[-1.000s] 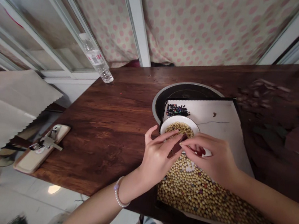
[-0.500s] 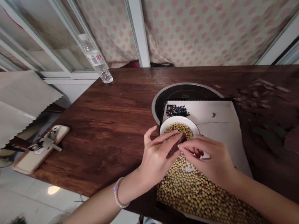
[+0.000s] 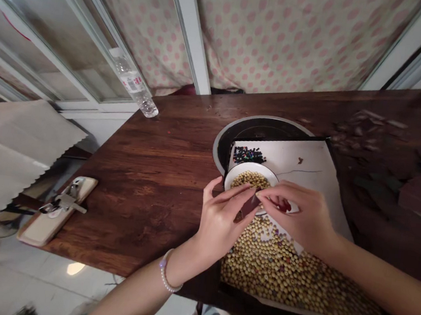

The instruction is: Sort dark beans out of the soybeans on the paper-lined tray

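My left hand and my right hand meet over a flat tray at the table's near edge. Between the left thumb and fingers sits a small dark brown piece; the right fingertips pinch together right against it, and something red shows under the right palm. Below the hands, a mass of tan beads covers the tray's near half. A white bowl of the same tan beads stands just beyond the fingers. A small heap of dark beads lies at the tray's far left corner.
The tray rests over a round metal-rimmed recess in the dark wooden table. A clear plastic bottle leans at the far left corner. Dark scraps lie at the right. A pale stool with metal tools stands left, below the table.
Both hands stay pinched together over the bowl's near edge; the right hand has shifted slightly up and left. Nothing else has moved.
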`<state>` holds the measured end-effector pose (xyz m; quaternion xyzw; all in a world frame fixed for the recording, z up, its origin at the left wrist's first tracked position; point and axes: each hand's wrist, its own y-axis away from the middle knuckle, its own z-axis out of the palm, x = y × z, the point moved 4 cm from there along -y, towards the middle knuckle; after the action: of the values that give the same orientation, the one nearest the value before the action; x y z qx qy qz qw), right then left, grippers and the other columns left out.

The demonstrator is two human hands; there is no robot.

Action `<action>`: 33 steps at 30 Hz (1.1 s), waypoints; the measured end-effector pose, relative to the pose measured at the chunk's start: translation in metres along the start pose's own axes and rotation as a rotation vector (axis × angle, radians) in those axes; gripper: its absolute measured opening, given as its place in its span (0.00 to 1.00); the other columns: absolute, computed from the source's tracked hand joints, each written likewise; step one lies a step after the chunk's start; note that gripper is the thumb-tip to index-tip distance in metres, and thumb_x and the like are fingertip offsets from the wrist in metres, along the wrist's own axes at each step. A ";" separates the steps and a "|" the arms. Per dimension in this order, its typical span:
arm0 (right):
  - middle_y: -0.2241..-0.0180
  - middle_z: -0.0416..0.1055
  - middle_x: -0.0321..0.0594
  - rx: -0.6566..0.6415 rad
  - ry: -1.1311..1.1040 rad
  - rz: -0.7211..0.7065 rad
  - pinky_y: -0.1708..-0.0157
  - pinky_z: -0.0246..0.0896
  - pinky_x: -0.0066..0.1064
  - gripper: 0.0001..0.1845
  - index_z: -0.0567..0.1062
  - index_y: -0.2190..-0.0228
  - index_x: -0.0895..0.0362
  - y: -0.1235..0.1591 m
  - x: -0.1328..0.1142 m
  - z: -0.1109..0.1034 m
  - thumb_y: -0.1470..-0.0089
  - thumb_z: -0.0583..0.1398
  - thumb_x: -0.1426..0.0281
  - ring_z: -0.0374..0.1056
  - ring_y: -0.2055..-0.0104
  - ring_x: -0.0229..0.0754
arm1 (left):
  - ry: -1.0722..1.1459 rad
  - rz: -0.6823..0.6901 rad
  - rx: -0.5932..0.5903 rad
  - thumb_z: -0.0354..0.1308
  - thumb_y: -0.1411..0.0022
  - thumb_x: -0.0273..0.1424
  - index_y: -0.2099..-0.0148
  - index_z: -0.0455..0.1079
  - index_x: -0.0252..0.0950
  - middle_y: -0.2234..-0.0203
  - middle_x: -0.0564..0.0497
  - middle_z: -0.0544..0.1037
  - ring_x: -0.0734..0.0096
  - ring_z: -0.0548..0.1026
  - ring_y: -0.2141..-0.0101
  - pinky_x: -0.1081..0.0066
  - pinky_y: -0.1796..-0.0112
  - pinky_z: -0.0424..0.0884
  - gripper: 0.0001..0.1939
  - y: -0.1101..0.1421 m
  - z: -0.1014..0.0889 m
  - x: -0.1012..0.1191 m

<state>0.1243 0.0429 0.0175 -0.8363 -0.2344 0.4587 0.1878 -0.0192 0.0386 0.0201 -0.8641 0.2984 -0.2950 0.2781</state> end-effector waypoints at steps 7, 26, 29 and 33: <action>0.81 0.61 0.32 0.005 -0.012 0.024 0.79 0.54 0.27 0.07 0.71 0.76 0.54 -0.001 -0.001 0.000 0.50 0.57 0.77 0.56 0.80 0.33 | 0.005 -0.014 -0.005 0.59 0.44 0.29 0.54 0.69 0.40 0.60 0.51 0.79 0.67 0.78 0.61 0.57 0.46 0.54 0.14 0.000 0.001 -0.001; 0.81 0.62 0.32 0.014 -0.025 0.055 0.78 0.54 0.27 0.07 0.73 0.74 0.55 -0.003 0.003 0.000 0.49 0.57 0.75 0.56 0.79 0.33 | -0.034 0.026 0.021 0.59 0.44 0.27 0.53 0.68 0.39 0.61 0.50 0.79 0.68 0.78 0.62 0.57 0.45 0.53 0.14 0.000 -0.001 -0.001; 0.81 0.62 0.32 0.011 -0.046 0.096 0.78 0.54 0.27 0.06 0.74 0.74 0.54 -0.004 0.006 0.000 0.49 0.57 0.74 0.56 0.79 0.33 | -0.038 0.024 0.025 0.59 0.44 0.28 0.54 0.69 0.39 0.61 0.50 0.79 0.67 0.78 0.62 0.57 0.45 0.53 0.14 0.001 0.000 -0.001; 0.80 0.64 0.32 -0.009 -0.080 0.160 0.78 0.53 0.27 0.05 0.74 0.73 0.54 -0.005 0.009 0.000 0.50 0.58 0.73 0.56 0.79 0.33 | -0.036 0.016 0.033 0.60 0.45 0.27 0.54 0.69 0.38 0.61 0.50 0.79 0.67 0.78 0.62 0.57 0.45 0.53 0.14 0.000 0.000 0.000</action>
<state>0.1272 0.0520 0.0136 -0.8343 -0.1764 0.5039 0.1372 -0.0196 0.0385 0.0200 -0.8621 0.2954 -0.2821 0.2998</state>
